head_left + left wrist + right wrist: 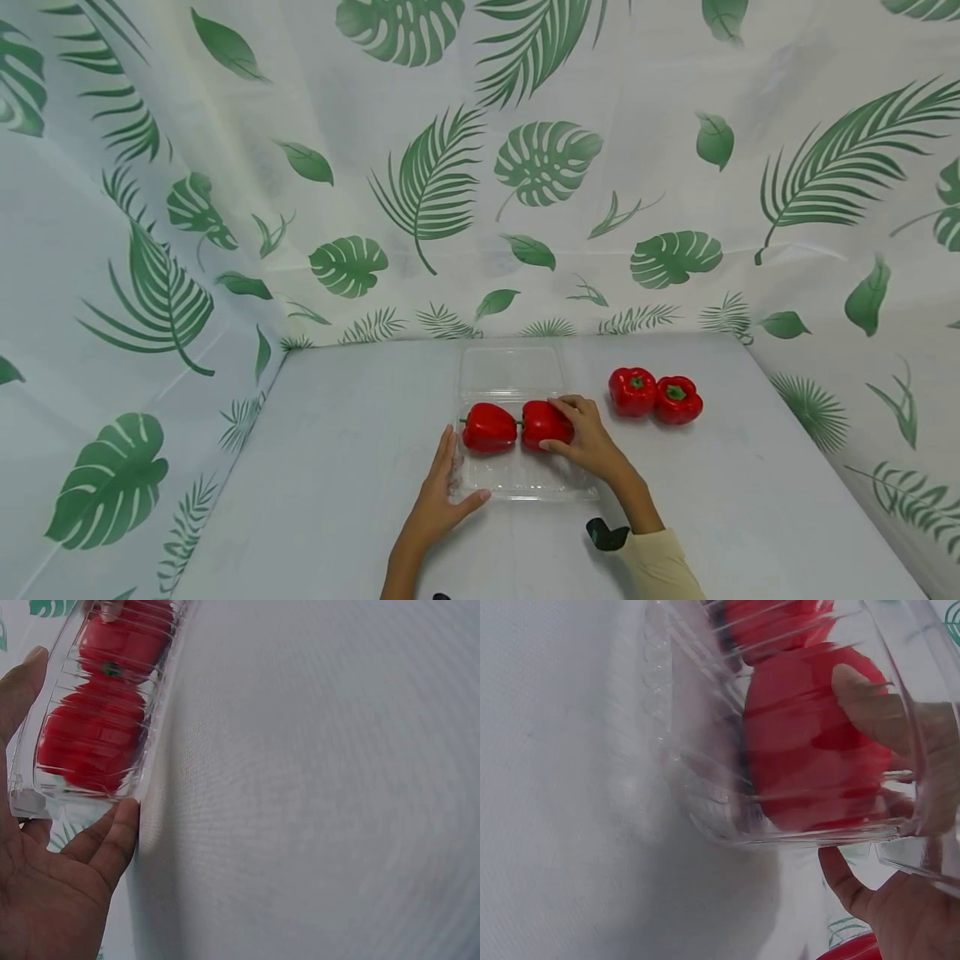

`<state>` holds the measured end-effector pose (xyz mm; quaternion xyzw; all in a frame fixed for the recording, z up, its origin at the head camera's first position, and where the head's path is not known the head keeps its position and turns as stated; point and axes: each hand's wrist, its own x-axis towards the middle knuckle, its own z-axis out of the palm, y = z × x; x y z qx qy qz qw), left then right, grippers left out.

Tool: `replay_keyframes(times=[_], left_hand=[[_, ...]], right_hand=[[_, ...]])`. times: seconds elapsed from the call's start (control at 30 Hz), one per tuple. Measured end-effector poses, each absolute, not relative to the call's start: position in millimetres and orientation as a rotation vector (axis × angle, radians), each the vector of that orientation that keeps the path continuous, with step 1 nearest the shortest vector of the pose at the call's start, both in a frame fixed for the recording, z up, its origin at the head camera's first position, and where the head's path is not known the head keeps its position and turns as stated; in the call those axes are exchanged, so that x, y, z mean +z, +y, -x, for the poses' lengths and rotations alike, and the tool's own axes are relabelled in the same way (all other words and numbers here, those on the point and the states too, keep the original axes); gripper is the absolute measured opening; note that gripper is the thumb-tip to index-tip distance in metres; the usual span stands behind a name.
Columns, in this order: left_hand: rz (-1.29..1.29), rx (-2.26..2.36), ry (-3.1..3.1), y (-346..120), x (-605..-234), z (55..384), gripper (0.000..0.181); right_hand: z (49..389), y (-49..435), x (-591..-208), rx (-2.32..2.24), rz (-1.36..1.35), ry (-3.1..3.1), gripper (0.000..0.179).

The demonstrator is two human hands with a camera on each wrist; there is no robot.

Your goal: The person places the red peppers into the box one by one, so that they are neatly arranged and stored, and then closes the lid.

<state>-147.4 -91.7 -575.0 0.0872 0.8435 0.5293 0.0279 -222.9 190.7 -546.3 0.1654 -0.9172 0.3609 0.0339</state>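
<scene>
Two red bell peppers lie on their sides in a row inside a clear plastic clamshell box (525, 485), whose lid lies folded back. My right hand (588, 437) grips the right-hand bell pepper (542, 423), its thumb and fingers on either side. Just left of it lies the other bell pepper (489, 428), its stem pointing left. My left hand (441, 498) rests against the box's left side with straight fingers, the thumb at the front edge. In the left wrist view those fingertips (126, 814) touch the box's end wall.
To the right of the box, two more red bell peppers (632, 392) (678, 400) stand side by side on the white table (337, 442). A leaf-printed curtain (420, 300) hangs behind the table and along both sides.
</scene>
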Motion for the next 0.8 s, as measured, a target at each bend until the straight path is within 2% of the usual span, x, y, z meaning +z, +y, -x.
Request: replay_keyframes(times=[0.47,0.8], left_hand=[[-0.268,1.612,2.627,-91.6,-577.6,148.8,0.103],[-0.257,1.621,2.620,-92.0,-577.6,148.6,0.103]], right_hand=[[221.2,191.9,-551.6,1.175,-0.501,-2.787,0.083],[220.1,191.6,-551.9,1.190,-0.496,-2.776,0.080]])
